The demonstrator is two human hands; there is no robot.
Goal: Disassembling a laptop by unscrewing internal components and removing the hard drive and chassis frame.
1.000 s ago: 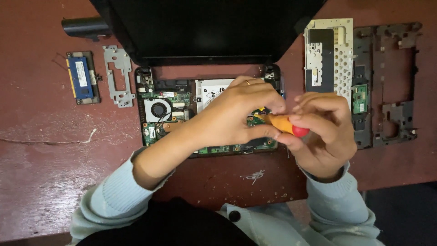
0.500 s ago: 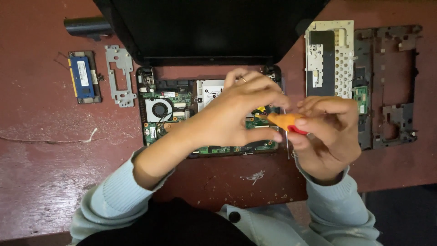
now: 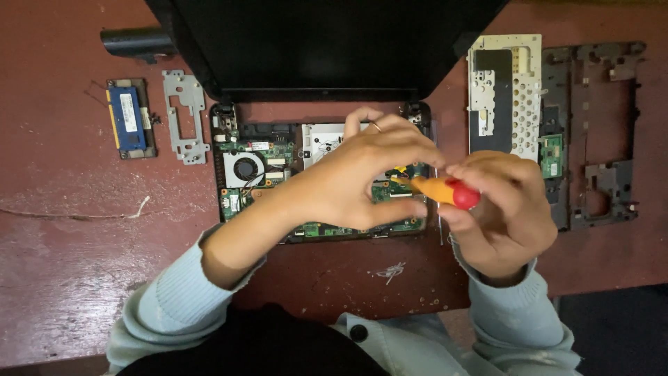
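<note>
The right hand (image 3: 504, 209) pinches the orange, red-capped plastic screwdriver (image 3: 442, 191), angling it into the opened black laptop base (image 3: 278, 174) at centre; the left hand (image 3: 362, 174), fingers spread, steadies its tip.

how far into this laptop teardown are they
Well in. Done: the keyboard backing plate, black frame, metal bracket and blue memory module lie off on the table, baring the motherboard. In hand: the right hand holds an orange screwdriver at the board, the left hand steadying beside it. Left: board and fan sit in the base.
</note>
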